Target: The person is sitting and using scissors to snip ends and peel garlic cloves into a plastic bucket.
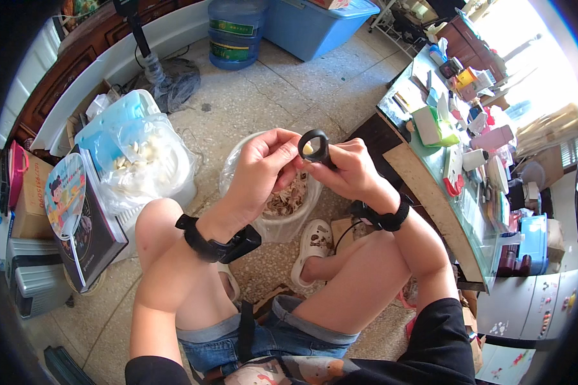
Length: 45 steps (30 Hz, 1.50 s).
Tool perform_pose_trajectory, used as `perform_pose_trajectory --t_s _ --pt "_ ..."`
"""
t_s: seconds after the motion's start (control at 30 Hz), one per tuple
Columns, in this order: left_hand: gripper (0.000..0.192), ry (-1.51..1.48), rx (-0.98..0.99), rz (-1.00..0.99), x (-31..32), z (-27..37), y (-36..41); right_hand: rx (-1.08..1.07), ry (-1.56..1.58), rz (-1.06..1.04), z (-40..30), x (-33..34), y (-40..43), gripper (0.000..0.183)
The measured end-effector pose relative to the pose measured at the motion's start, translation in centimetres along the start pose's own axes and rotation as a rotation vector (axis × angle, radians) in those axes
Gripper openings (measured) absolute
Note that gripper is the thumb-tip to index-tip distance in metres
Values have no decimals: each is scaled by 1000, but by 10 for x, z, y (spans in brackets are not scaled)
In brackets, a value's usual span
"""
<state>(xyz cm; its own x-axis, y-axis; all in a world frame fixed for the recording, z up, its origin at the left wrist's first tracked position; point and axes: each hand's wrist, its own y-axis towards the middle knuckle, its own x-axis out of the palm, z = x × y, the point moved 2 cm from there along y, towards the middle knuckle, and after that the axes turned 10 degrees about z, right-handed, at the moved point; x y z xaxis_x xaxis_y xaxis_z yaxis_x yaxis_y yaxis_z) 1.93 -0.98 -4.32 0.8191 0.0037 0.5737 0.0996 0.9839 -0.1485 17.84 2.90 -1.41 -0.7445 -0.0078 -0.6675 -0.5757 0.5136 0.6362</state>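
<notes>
My left hand (265, 168) and my right hand (349, 166) meet in front of me, over a lined bin. The fingers of my right hand are closed on a black ring-shaped handle (313, 144); the rest of that tool is hidden. A small pale yellow piece (308, 148), perhaps a garlic clove, shows at the ring beside my left fingertips, which pinch it or touch it. Dry brownish peelings (287, 195) lie in the bin (236, 149) with its clear plastic bag. At the left, pale clove-like pieces (137, 156) lie in a clear plastic bag (173, 159).
A hand fan (66, 192) rests on a dark book or box (101, 240) beside my left knee. A glass-topped desk (428, 159) crowded with goods stands at the right. A blue water jug (234, 36) and a blue storage box (313, 29) stand ahead on the floor.
</notes>
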Motion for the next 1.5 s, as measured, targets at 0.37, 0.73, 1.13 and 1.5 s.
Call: perform_pose_trajectory --t_s 0.37,0.73,1.13,1.5 --pt "15 -387 -77 265 -38 4 11 307 -44 -80 8 12 0 33" --pt "20 -657 57 896 -186 24 22 286 -21 -124 4 30 12 28" --pt "31 -631 287 948 -176 37 10 263 -68 -147 1 31 14 29" --pt "55 -887 -156 212 -61 -6 24 599 -94 -215 27 34 9 49"
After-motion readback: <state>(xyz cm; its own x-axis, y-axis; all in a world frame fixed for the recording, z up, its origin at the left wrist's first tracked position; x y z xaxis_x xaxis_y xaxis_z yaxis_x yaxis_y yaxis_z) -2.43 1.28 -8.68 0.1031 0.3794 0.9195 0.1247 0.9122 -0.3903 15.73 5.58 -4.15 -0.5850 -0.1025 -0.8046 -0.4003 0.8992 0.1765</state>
